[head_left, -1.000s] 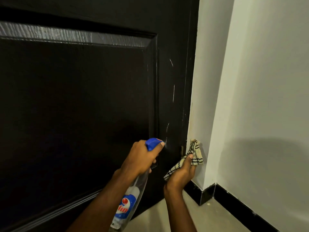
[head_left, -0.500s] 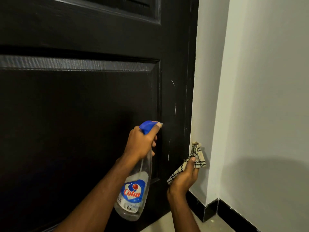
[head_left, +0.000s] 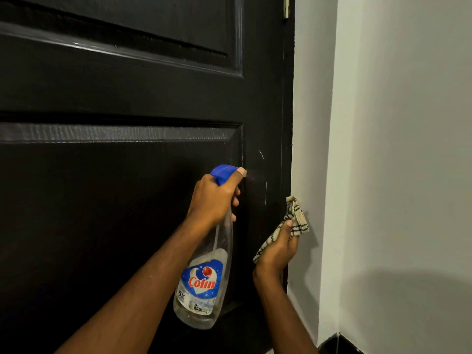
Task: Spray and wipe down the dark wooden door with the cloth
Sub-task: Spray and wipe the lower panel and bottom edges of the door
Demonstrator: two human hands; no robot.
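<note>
The dark wooden door [head_left: 127, 200] fills the left and middle of the head view, with raised panels and a few pale scratches near its right edge. My left hand [head_left: 213, 198] grips the neck of a clear spray bottle [head_left: 204, 284] with a blue trigger head and a blue Colin label; a faint mist leaves the nozzle toward the door. My right hand [head_left: 278, 249] holds a crumpled beige cloth [head_left: 296, 218] with black checks, close to the door's right edge and just below the scratches.
A white wall [head_left: 396, 175] runs along the right, meeting the door edge at a corner. A black skirting [head_left: 337, 343] lines the wall's foot. A brass hinge [head_left: 286, 7] shows at the door's top right.
My view has tilted upward, showing more of the upper panel. My left hand has lifted the bottle higher along the door, and mist now leaves the nozzle. My right hand with the cloth has risen slightly.
</note>
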